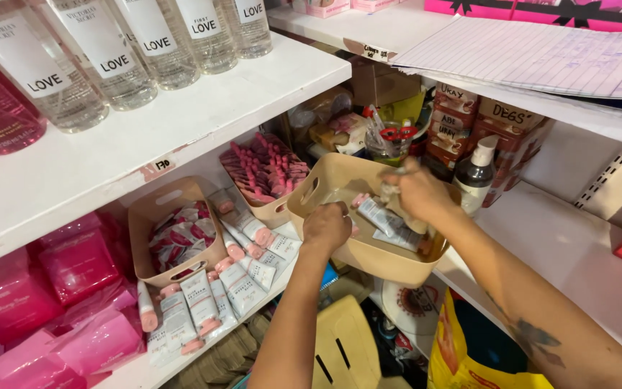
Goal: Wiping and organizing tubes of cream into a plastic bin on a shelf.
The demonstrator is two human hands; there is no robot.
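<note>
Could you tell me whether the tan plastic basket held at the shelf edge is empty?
No, the tan plastic basket holds several small white tubes with pink caps near the right hand.

The left hand [327, 225] is gripping the near rim of a beige basket [397, 265]; the right hand [415, 193] is reaching inside at two o'clock, closing on white tubes [381, 216]; more pink-capped tubes [242, 277] are lying at nine o'clock.
</note>
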